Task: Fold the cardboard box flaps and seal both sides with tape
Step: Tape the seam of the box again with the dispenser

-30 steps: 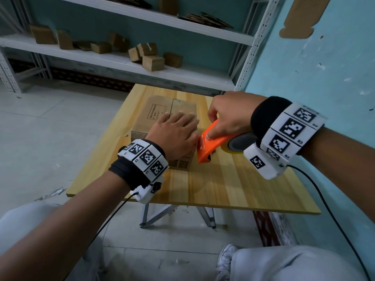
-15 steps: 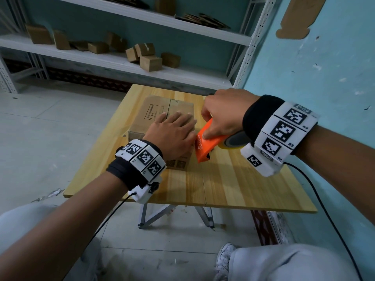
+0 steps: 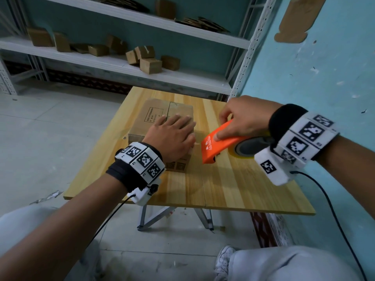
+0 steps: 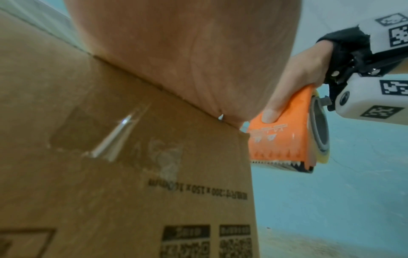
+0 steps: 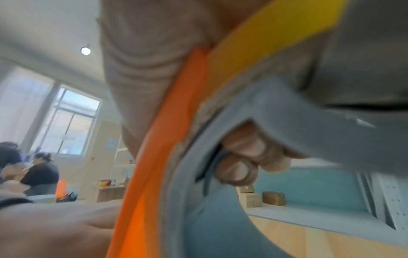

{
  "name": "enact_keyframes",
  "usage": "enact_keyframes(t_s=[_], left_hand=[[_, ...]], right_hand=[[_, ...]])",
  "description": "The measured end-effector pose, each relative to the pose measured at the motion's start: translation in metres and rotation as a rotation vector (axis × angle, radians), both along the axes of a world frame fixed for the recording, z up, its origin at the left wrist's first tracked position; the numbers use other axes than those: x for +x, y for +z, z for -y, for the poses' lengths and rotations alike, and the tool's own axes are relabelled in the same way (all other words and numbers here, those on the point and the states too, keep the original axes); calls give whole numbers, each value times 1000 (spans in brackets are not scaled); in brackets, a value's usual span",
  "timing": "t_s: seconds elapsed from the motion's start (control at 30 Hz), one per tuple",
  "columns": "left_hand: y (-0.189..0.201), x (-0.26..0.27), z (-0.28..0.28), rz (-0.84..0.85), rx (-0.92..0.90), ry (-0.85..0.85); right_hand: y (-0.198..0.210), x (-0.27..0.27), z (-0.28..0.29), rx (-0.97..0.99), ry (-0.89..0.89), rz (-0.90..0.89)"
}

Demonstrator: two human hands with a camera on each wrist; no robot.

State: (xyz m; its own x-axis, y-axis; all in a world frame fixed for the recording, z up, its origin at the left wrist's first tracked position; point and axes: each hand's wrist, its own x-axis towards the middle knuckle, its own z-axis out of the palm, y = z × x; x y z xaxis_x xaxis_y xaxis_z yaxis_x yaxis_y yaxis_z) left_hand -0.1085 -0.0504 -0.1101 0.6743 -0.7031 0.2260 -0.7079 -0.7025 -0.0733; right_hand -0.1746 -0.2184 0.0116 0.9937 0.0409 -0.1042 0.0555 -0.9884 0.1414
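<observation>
Two hands, left hand [image 3: 172,138] flat on cardboard box [image 3: 154,118], right hand [image 3: 245,118] fingers curled round tape dispenser [image 3: 219,146].

1. A brown cardboard box [image 3: 162,126] is seen lying on a wooden table, its top flaps folded shut and meeting along a centre seam.
2. Black print is carried on the top flap and on the near side, where code labels are also seen.
3. A strip of clear tape [image 4: 110,139] is seen stuck, creased and glinting, on the near side.
4. An orange tape dispenser [image 3: 220,141], with a serrated cutting edge and a yellowish tape roll [image 4: 324,153], is seen just right of the box, raised off the table.
</observation>
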Motion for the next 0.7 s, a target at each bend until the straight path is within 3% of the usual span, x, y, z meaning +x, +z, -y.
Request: enact_keyframes(t_s=[0.7], left_hand=[[-1, 1, 0, -9, 2, -7]], right_hand=[[2, -16, 33, 305, -107, -68]])
